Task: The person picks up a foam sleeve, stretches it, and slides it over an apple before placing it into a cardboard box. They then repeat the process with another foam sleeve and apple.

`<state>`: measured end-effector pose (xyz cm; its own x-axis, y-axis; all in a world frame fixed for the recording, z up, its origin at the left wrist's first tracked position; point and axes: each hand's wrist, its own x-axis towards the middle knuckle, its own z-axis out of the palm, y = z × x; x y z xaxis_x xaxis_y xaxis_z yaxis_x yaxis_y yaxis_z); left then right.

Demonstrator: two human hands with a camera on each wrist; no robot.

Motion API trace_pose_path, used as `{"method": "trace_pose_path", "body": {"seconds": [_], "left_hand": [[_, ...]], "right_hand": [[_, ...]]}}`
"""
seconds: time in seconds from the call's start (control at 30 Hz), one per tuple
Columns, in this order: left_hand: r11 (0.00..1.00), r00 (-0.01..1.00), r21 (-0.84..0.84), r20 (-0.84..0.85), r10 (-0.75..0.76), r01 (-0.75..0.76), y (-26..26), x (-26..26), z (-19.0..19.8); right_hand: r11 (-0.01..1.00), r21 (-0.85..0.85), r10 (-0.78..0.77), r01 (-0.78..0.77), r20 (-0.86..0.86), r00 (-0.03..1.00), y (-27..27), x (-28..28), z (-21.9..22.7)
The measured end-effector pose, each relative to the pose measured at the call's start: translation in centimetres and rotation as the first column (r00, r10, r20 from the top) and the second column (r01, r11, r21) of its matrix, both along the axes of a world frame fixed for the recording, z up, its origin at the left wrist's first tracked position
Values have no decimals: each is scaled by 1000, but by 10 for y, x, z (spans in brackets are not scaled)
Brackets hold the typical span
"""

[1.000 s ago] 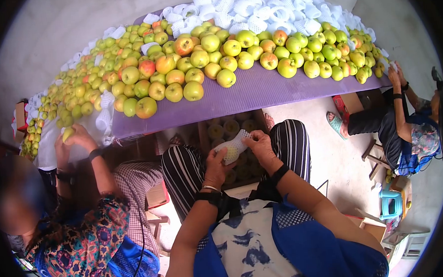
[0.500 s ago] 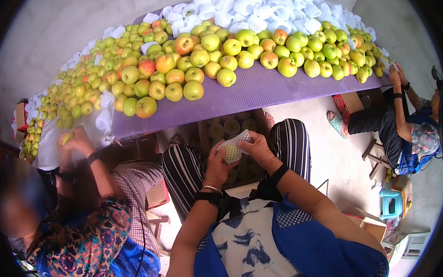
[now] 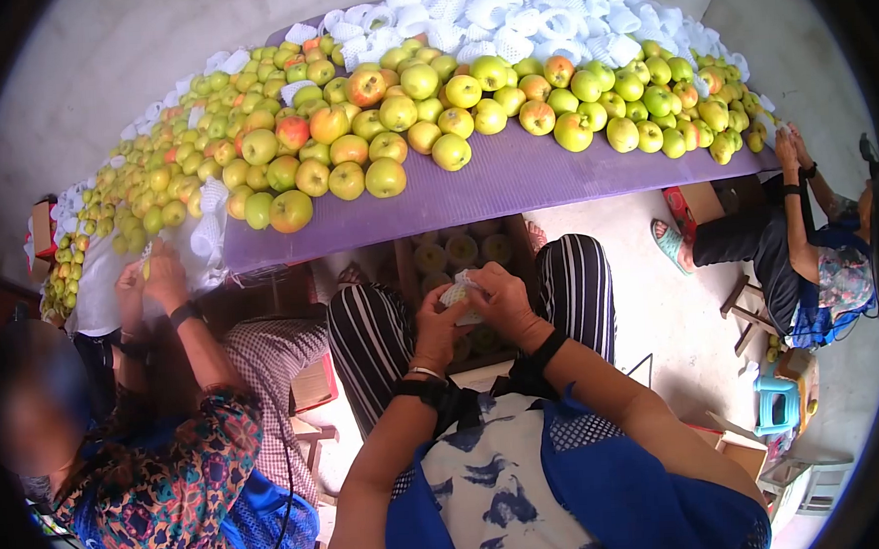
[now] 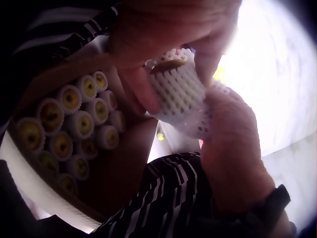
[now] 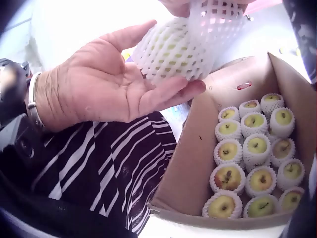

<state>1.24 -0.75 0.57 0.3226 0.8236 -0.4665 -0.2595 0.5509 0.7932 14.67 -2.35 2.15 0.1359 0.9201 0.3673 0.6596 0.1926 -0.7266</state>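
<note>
A yellow-green apple in a white foam net [image 5: 171, 52] is between my two hands, above my lap. My left hand [image 3: 433, 336] cups the apple from the side, thumb and fingers on either side of it in the left wrist view. The right hand [image 3: 506, 303] pinches the loose end of the foam net, which bunches beyond the apple. Part of the apple's stem end [image 4: 169, 66] shows through the net's opening. Below sits a cardboard box [image 5: 181, 158] with rows of netted apples [image 5: 256, 145] standing in it.
Across the front stretches a purple-covered table [image 3: 514, 176] heaped with bare apples [image 3: 332, 126]; white foam nets [image 3: 506, 18] pile behind them. One person [image 3: 171, 458] sits at left handling an apple, another [image 3: 821, 245] at far right. A blue stool [image 3: 775, 404] stands at right.
The foam net, first stretched out long between the hands, now sits bunched around the apple. My right hand has drawn in close to the left.
</note>
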Motion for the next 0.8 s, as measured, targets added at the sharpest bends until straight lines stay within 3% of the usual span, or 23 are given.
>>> {"method": "trace_pose_path", "body": {"seconds": [0.13, 0.17, 0.2, 0.23, 0.27, 0.3, 0.33, 0.37, 0.4, 0.47, 0.53, 0.57, 0.63, 0.67, 0.77, 0.8], "left_hand": [[987, 989, -108, 76, 124, -116, 1, -6, -20], [929, 975, 366, -222, 25, 60, 1, -12, -39], [648, 857, 678, -510, 76, 346, 1, -15, -42], [648, 857, 678, -510, 77, 346, 1, -13, -46], [847, 981, 523, -194, 2, 102, 1, -9, -50], [968, 988, 241, 153, 34, -71, 2, -6, -43], [968, 988, 242, 153, 34, -71, 4, -6, -36], [995, 914, 64, 403, 47, -80, 4, -8, -28], [993, 779, -112, 619, 101, -40, 4, -8, -17], [993, 780, -107, 617, 105, -49, 4, -6, -10], [993, 781, -103, 615, 110, -59, 3, -5, -9], [988, 797, -130, 587, 144, -82, 4, -4, -11], [982, 811, -156, 558, 176, -107, 5, -5, -12], [978, 783, -175, 590, 197, -115, 6, -6, -13], [976, 734, -161, 644, 215, -145, 9, -7, -23], [977, 714, -127, 668, 210, -168, 10, -7, -20]], "right_hand": [[969, 133, 205, -209, 42, 978, -3, -8, 6], [969, 133, 206, -210, 43, 978, -3, -9, 7], [962, 147, 224, -229, 51, 973, -3, -10, 7], [955, 162, 240, -247, 60, 969, -3, -11, 8], [955, 162, 240, -247, 60, 969, -3, -12, 8], [953, 172, 243, -249, 59, 968, -3, -13, 8], [951, 182, 245, -252, 58, 968, -3, -14, 9], [950, 182, 245, -252, 59, 968, -3, -14, 11], [949, 196, 235, -249, 89, 968, -2, -15, 15], [946, 210, 224, -245, 118, 967, -1, -14, 17], [931, 137, 284, -337, 307, 908, -3, -14, 16], [931, 138, 283, -337, 307, 909, -4, -14, 17], [885, 295, 253, -359, 343, 905, -6, -17, 19], [885, 296, 253, -359, 343, 905, -7, -17, 21], [868, 349, 304, -354, 193, 933, -10, -14, 21], [906, 326, 282, -269, 7, 959, -9, -12, 15]]}}
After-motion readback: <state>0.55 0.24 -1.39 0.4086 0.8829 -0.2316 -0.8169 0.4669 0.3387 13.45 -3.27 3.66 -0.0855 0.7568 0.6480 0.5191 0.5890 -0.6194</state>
